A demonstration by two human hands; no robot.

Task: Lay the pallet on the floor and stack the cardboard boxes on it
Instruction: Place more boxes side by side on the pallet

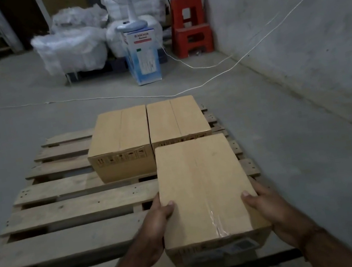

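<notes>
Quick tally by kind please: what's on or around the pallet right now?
Cardboard boxes: 3, namely far left box, far right box, held box
Wooden pallet: 1
Red plastic stools: 2, stacked
Blue-and-white carton: 1
Total: 7

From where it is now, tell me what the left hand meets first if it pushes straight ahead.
Probably the far-left brown cardboard box on the wooden pallet. The left hand points along the held cardboard box; depth is uncertain.

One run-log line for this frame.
pallet flat on floor | two boxes placed | both hands hold third box
</notes>
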